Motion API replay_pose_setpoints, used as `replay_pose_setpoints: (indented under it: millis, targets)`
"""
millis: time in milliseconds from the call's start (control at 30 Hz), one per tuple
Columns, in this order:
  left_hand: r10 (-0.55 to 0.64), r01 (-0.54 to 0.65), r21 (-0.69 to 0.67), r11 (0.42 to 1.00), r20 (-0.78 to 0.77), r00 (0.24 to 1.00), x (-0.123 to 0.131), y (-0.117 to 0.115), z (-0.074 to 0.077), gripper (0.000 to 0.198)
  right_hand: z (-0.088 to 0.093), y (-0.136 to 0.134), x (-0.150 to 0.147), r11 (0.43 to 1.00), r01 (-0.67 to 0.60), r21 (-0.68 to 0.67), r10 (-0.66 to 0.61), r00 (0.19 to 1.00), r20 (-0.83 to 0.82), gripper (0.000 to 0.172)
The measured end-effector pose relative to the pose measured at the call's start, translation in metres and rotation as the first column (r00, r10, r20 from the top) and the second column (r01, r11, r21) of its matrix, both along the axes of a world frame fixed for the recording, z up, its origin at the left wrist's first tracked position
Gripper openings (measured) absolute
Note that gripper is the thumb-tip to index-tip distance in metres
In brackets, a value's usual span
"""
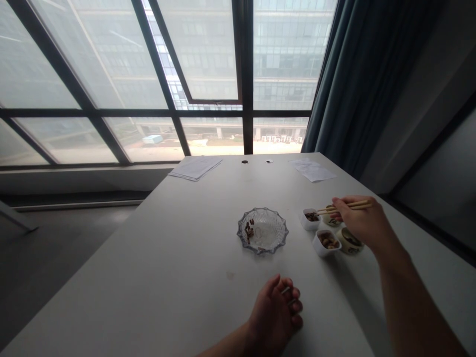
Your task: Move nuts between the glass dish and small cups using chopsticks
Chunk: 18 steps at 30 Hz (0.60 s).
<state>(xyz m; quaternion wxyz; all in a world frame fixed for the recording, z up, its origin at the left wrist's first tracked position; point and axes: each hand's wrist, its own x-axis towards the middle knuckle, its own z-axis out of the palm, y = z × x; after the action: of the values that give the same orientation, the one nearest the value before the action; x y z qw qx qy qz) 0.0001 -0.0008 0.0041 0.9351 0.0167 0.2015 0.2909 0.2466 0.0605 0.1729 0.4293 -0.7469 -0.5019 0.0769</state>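
A pair of pale wooden chopsticks [357,205] is held in my right hand [359,220], over the right side of the table. Their tips reach into the back white cup [311,226], which contains small dark brown pieces. In front of it, a second white cup [324,252] holds lighter brown, nut-like pieces. Left of the cups sits a scalloped glass bowl [274,235] with several dark brown pieces [249,230] at its left side. My left hand [274,315] rests on the table nearer to me, its fingers loosely curved and apart, holding nothing.
Two squat, light-coloured jars with dark markings, a back jar [331,219] and a front jar [351,244], stand beside the cups, partly under my right hand. Paper sheets [196,168] lie at the far left of the white table [167,277], another sheet [314,170] at the far right.
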Motion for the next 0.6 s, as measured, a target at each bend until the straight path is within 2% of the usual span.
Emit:
replay_pose_setpoints:
  millis: [167, 367, 600]
  targets:
    - [-0.003, 0.003, -0.004, 1.000, 0.001, 1.000, -0.001, 0.000, 0.000, 0.021, 0.002, -0.001, -0.002, 0.998, -0.011, -0.056, 0.012, 1.000, 0.010, 0.019]
    - [-0.004, 0.004, -0.004, 1.000, 0.005, 1.000, -0.001, 0.001, 0.001, 0.021, -0.016, 0.014, 0.011, 0.995, -0.070, -0.067, 0.066, 0.996, -0.063, 0.021]
    - [-0.004, 0.004, -0.002, 1.000, 0.011, 1.000, -0.001, 0.001, 0.002, 0.020, -0.024, 0.014, 0.030, 0.997, -0.077, 0.016, 0.078, 0.986, -0.150, 0.020]
